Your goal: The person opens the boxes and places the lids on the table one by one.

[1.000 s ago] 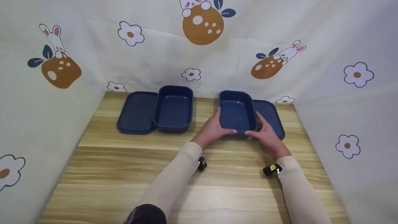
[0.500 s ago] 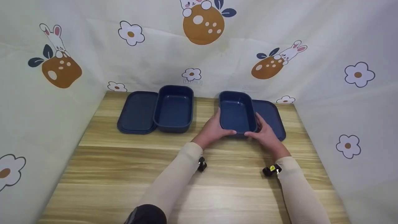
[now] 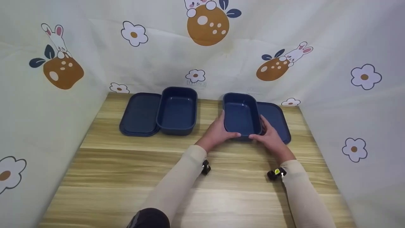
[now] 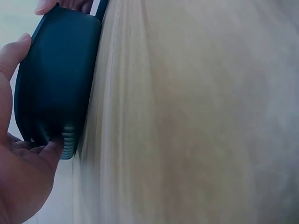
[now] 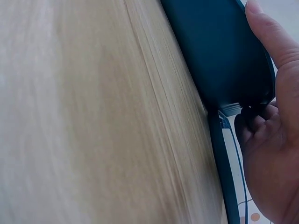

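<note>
A dark blue rectangular food container (image 3: 242, 115), open at the top, stands at the back right of the table in the head view. My left hand (image 3: 216, 131) grips its near left corner, thumb along the front rim and fingers along the left side. At the near right corner my right hand (image 3: 270, 136) holds it the same way. In the left wrist view the left fingers (image 4: 51, 149) press against the container's ribbed side wall. Beside the container on the right lies a flat blue lid (image 3: 275, 120), partly hidden behind the container and the right hand.
A second open blue container (image 3: 177, 112) stands to the left, with another blue lid (image 3: 140, 114) touching its left side. Patterned cloth walls (image 3: 227, 63) enclose the wooden table (image 3: 126, 177) at the back and both sides.
</note>
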Action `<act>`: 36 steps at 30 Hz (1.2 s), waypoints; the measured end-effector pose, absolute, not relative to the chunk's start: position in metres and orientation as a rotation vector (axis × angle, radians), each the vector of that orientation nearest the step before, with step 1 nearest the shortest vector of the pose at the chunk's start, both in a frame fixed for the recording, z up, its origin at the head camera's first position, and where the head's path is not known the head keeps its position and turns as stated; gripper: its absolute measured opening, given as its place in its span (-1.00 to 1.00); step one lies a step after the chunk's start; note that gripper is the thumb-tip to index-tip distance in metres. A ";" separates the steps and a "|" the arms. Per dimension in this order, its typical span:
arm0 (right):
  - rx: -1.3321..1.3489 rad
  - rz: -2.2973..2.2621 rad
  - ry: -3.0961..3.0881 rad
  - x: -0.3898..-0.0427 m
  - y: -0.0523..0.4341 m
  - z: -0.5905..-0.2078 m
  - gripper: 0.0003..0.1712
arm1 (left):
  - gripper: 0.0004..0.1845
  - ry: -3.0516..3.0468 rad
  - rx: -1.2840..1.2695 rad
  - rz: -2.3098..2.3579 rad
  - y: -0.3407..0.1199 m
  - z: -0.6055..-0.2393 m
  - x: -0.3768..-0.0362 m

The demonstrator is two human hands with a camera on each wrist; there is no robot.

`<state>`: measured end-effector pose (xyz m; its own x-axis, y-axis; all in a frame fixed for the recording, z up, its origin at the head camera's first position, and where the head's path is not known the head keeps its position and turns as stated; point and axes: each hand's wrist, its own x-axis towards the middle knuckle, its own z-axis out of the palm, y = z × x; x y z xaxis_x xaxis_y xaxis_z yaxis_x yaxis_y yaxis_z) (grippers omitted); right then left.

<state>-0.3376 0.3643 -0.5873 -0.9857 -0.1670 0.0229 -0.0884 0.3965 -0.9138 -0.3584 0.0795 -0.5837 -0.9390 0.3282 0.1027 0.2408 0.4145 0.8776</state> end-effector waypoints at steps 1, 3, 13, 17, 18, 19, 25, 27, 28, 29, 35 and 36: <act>-0.234 -1.669 2.565 -0.337 0.364 -0.587 0.38 | 0.47 2.569 0.516 1.571 0.079 -0.584 -0.358; -0.230 -1.664 2.568 -0.337 0.364 -0.587 0.38 | 0.47 2.567 0.517 1.567 0.079 -0.583 -0.358; -0.208 -1.637 2.588 -0.337 0.364 -0.588 0.36 | 0.46 2.553 0.516 1.580 0.079 -0.583 -0.358; -0.214 -1.664 2.571 -0.340 0.364 -0.590 0.35 | 0.46 2.535 0.538 1.618 0.078 -0.585 -0.359; -0.220 -1.673 2.563 -0.340 0.364 -0.590 0.34 | 0.46 2.534 0.545 1.625 0.078 -0.585 -0.359; -0.227 -1.682 2.558 -0.340 0.364 -0.590 0.33 | 0.45 2.533 0.551 1.631 0.078 -0.586 -0.359; -0.227 -1.684 2.560 -0.341 0.362 -0.591 0.33 | 0.45 2.518 0.553 1.657 0.078 -0.587 -0.359; -0.215 -1.648 2.581 -0.340 0.362 -0.590 0.29 | 0.46 2.514 0.536 1.659 0.077 -0.586 -0.358; -0.201 -1.626 2.596 -0.339 0.362 -0.590 0.25 | 0.47 2.519 0.521 1.645 0.077 -0.585 -0.357; -0.186 -1.604 2.611 -0.338 0.362 -0.589 0.21 | 0.47 2.523 0.514 1.638 0.076 -0.584 -0.356; -0.172 -1.496 2.819 -0.327 0.362 -0.580 -0.08 | 0.29 2.601 0.538 1.528 0.059 -0.562 -0.349; -0.182 -1.458 2.882 -0.325 0.362 -0.578 -0.09 | 0.24 2.627 0.561 1.496 0.054 -0.557 -0.348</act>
<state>-0.3252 0.3621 -0.5776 -0.9894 -0.0580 0.1333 -0.1417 0.5885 -0.7960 -0.3476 0.0542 -0.5568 -0.9312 0.3441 0.1204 0.2791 0.4606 0.8426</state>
